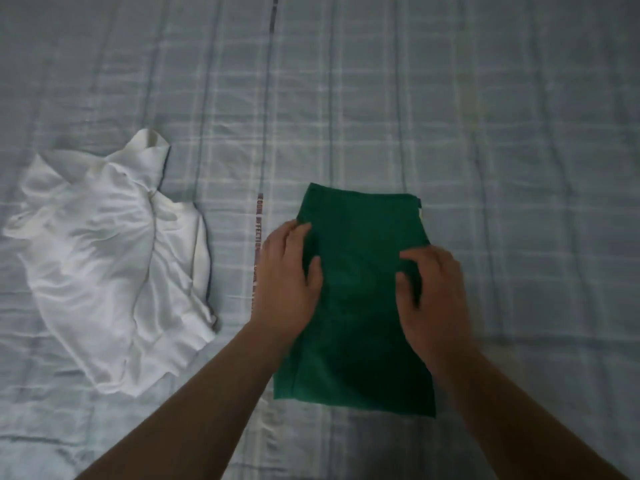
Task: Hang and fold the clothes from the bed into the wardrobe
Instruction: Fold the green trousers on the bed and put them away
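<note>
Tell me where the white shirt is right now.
In the head view, the white shirt lies crumpled on the left side of the bed sheet, left of the folded green garment and apart from it.

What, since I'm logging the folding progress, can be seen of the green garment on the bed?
The green garment is dark green, soft-looking cloth, folded into a long flat rectangle on the checked bedsheet, its length running away from the person. A small pale tag shows at its far right corner. The left hand holds its left edge, and the right hand pinches cloth near the right side, raising a small crease.
</note>
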`<action>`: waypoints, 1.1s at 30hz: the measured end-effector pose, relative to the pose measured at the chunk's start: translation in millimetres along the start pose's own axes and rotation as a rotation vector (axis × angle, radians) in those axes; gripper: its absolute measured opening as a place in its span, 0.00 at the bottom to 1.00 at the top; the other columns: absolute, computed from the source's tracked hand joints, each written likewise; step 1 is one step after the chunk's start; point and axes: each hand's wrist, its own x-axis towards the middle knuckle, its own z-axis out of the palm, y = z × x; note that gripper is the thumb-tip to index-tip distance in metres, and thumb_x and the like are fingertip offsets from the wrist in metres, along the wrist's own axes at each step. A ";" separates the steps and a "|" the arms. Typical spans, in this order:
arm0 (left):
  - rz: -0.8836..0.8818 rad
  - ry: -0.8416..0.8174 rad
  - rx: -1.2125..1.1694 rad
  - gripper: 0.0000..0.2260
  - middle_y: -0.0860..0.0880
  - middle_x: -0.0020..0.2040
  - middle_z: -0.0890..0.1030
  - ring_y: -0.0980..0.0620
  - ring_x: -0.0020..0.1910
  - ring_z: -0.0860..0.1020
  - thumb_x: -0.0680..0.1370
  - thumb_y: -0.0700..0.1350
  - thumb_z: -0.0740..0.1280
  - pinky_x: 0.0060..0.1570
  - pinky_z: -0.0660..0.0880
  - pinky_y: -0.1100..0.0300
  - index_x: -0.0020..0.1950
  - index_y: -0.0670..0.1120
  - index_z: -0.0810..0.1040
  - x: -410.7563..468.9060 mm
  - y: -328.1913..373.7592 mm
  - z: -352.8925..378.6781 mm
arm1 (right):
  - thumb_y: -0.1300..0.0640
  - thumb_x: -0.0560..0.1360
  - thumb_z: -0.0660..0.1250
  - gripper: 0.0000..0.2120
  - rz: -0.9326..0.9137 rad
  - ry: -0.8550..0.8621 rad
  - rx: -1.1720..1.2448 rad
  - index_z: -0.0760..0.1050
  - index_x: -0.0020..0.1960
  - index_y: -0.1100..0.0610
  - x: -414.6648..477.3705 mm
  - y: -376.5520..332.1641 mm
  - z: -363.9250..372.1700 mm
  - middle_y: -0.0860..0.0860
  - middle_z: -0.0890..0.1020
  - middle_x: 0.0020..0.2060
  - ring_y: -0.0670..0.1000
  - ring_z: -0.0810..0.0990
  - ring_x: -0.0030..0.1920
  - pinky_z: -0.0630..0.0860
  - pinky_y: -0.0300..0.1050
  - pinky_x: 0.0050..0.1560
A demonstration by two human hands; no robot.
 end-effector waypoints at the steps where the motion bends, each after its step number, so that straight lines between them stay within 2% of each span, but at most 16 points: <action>1: 0.059 -0.028 0.047 0.22 0.42 0.73 0.68 0.43 0.74 0.64 0.79 0.43 0.65 0.74 0.62 0.47 0.73 0.43 0.70 -20.5 0.0 -2.3 | 0.55 0.77 0.61 0.15 -0.034 -0.045 -0.032 0.75 0.62 0.56 -24.5 -3.7 -1.2 0.53 0.75 0.61 0.54 0.72 0.62 0.68 0.49 0.63; 4: 0.197 -0.148 0.138 0.23 0.43 0.79 0.62 0.43 0.80 0.55 0.81 0.46 0.59 0.77 0.55 0.47 0.77 0.44 0.66 -82.9 -5.1 -7.2 | 0.53 0.77 0.60 0.22 -0.128 -0.153 -0.089 0.73 0.69 0.57 -96.1 -8.7 0.6 0.55 0.70 0.72 0.56 0.65 0.75 0.62 0.58 0.73; 9: 0.296 -0.394 0.328 0.26 0.43 0.81 0.57 0.43 0.81 0.50 0.84 0.52 0.54 0.76 0.54 0.40 0.81 0.45 0.57 -155.4 -23.0 -5.8 | 0.49 0.80 0.54 0.28 -0.240 -0.344 -0.305 0.60 0.78 0.58 -165.8 7.8 7.8 0.54 0.58 0.79 0.56 0.53 0.79 0.57 0.63 0.75; 13: 0.287 -0.528 0.437 0.29 0.44 0.81 0.56 0.43 0.81 0.51 0.83 0.59 0.51 0.76 0.54 0.40 0.82 0.47 0.54 -164.1 -43.4 -2.5 | 0.45 0.81 0.55 0.32 -0.249 -0.419 -0.438 0.57 0.79 0.59 -176.4 33.3 16.1 0.56 0.58 0.79 0.56 0.53 0.79 0.56 0.61 0.76; 18: 0.325 -0.598 0.524 0.37 0.47 0.82 0.48 0.46 0.81 0.43 0.80 0.68 0.49 0.77 0.45 0.40 0.82 0.51 0.42 -158.9 -59.9 2.0 | 0.46 0.79 0.58 0.32 -0.306 -0.457 -0.490 0.58 0.79 0.59 -166.1 43.5 16.0 0.56 0.61 0.78 0.56 0.57 0.78 0.55 0.58 0.77; 21: 0.363 -0.574 0.560 0.34 0.47 0.82 0.52 0.44 0.81 0.48 0.80 0.63 0.52 0.76 0.45 0.36 0.82 0.51 0.46 -156.3 -57.2 -2.0 | 0.54 0.78 0.63 0.31 -0.316 -0.480 -0.499 0.58 0.79 0.59 -159.5 40.5 11.0 0.56 0.62 0.77 0.57 0.59 0.78 0.58 0.57 0.76; 24: 0.439 -0.546 0.594 0.32 0.45 0.82 0.53 0.44 0.81 0.50 0.80 0.52 0.54 0.77 0.46 0.40 0.82 0.47 0.45 -157.9 -52.8 -8.4 | 0.61 0.73 0.68 0.36 -0.303 -0.501 -0.565 0.59 0.78 0.60 -157.1 32.7 4.2 0.56 0.62 0.77 0.57 0.60 0.77 0.61 0.57 0.75; 26: 0.468 -0.541 0.607 0.34 0.45 0.82 0.50 0.44 0.81 0.47 0.80 0.46 0.54 0.78 0.43 0.44 0.81 0.47 0.40 -159.4 -49.4 -11.7 | 0.62 0.73 0.66 0.38 -0.278 -0.528 -0.650 0.56 0.79 0.59 -157.8 27.8 -0.2 0.55 0.60 0.78 0.57 0.57 0.78 0.58 0.57 0.76; 29: 0.455 -0.550 0.572 0.34 0.46 0.82 0.46 0.46 0.81 0.43 0.80 0.43 0.55 0.79 0.41 0.48 0.80 0.47 0.37 -160.0 -40.9 -17.7 | 0.61 0.75 0.62 0.37 -0.252 -0.551 -0.757 0.49 0.80 0.59 -160.8 21.8 -4.7 0.55 0.55 0.80 0.56 0.51 0.79 0.46 0.56 0.78; 33: 0.456 -0.526 0.617 0.34 0.45 0.82 0.45 0.46 0.81 0.43 0.81 0.42 0.55 0.79 0.41 0.48 0.81 0.45 0.38 -172.7 -30.3 -35.9 | 0.63 0.72 0.60 0.35 -0.285 -0.483 -0.801 0.57 0.78 0.64 -182.1 5.7 -16.4 0.60 0.62 0.77 0.60 0.58 0.78 0.51 0.57 0.77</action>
